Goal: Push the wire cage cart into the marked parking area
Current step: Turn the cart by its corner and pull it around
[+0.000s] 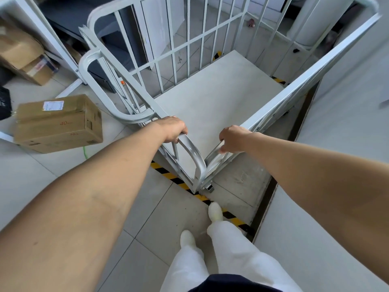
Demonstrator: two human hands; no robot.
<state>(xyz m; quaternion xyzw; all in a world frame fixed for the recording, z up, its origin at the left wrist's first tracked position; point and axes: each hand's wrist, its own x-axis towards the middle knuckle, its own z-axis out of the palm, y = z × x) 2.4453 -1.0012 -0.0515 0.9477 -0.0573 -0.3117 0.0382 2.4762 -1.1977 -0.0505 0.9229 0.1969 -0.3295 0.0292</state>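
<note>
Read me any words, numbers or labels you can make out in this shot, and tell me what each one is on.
"40": red print on the side of the brown cardboard box lying on the floor at left.
White shipping label on that box's top: too small to read.
Sticker on the opened cardboard carton behind it: blurred, unreadable.

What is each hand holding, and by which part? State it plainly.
Both hold the wire cage cart. The left hand grips the top rail of its left side panel near the near corner; the right hand grips the right panel's top rail there.

Glossy silver metal cage cart [189, 148], matt cardboard box [59, 123].
</note>
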